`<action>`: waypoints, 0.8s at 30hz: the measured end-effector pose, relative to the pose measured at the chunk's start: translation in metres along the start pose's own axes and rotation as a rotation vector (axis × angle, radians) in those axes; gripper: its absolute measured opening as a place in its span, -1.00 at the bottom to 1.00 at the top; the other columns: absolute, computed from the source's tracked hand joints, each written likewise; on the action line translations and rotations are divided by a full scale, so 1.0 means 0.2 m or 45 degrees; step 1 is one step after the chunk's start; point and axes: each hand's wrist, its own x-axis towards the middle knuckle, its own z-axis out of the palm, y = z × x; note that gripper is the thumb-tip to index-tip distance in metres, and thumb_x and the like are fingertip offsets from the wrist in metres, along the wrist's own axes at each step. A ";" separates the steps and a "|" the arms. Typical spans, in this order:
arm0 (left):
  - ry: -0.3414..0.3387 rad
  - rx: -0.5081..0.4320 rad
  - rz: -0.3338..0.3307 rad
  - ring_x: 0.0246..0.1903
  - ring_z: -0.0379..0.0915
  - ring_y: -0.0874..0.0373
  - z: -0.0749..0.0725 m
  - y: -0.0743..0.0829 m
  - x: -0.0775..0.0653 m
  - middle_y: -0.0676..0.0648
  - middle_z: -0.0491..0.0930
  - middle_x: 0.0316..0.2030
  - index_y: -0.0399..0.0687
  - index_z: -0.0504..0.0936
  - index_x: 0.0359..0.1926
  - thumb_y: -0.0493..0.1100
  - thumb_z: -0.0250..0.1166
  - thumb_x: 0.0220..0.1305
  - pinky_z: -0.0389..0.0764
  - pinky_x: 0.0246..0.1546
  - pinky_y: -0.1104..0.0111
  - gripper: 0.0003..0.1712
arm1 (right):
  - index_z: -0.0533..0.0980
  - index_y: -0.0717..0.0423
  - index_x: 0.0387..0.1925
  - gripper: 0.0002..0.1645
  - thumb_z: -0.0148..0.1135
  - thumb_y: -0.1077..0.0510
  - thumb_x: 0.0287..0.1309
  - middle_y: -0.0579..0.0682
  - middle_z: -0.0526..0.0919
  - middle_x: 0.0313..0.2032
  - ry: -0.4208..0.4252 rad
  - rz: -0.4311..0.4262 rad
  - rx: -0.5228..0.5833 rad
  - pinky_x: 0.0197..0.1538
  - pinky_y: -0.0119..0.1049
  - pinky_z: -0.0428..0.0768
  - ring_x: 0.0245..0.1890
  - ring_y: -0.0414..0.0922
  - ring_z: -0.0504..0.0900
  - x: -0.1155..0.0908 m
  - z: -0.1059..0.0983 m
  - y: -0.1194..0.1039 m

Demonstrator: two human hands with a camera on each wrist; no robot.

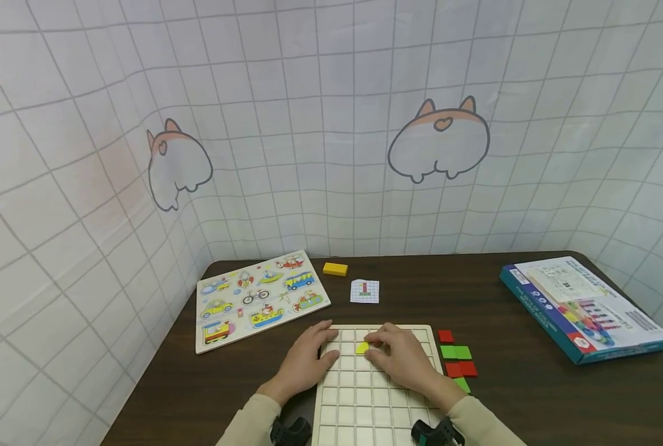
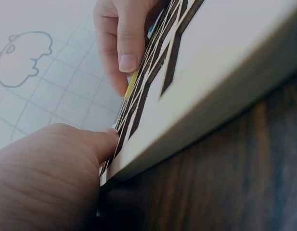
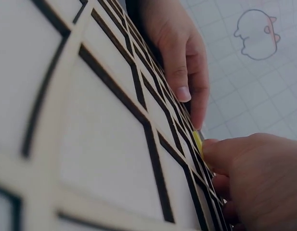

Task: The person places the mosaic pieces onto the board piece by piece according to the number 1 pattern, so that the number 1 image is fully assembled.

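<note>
A cream grid board point(image 1: 346, 396) with square cells lies in front of me. In its upper part sits a small yellow square tile point(image 1: 361, 348), which also shows as a thin yellow strip point(image 3: 198, 142) in the right wrist view. My right hand point(image 1: 403, 359) pinches this tile at its right side, thumb and forefinger at the edge. My left hand point(image 1: 306, 358) rests at the board's upper left edge, thumb and fingers apart, holding nothing; its thumb touches the board rim in the left wrist view.
Red tiles point(image 1: 454, 370) and green tiles point(image 1: 456, 352) lie right of the board. Behind it are a small grid card point(image 1: 364, 291) and a yellow block point(image 1: 335, 269). A vehicle picture puzzle point(image 1: 270, 297) lies at left, a boxed game point(image 1: 587, 310) at right. A gridded curtain point(image 1: 331, 155) stands behind the table.
</note>
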 end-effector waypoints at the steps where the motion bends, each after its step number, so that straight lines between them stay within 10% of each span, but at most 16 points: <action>1: -0.002 0.000 0.002 0.41 0.11 -0.11 0.00 0.00 0.00 -0.07 0.24 0.41 -0.04 0.50 0.27 0.01 0.20 0.41 0.23 0.34 -0.09 -0.52 | 0.69 -0.06 -0.12 -0.74 0.41 0.07 0.12 -0.30 0.53 -0.34 -0.018 0.007 -0.005 -0.28 -0.34 0.46 -0.39 -0.30 0.43 0.00 -0.01 0.00; 24: -0.022 -0.074 -0.015 0.39 0.15 -0.09 -0.01 0.00 0.00 -0.08 0.25 0.40 -0.09 0.46 0.30 -0.05 0.20 0.41 0.27 0.33 -0.06 -0.50 | 0.60 0.08 0.07 -0.61 0.21 -0.03 0.33 -0.06 0.64 -0.04 -0.284 -0.035 0.178 -0.20 -0.32 0.59 -0.17 -0.16 0.57 0.02 -0.28 0.08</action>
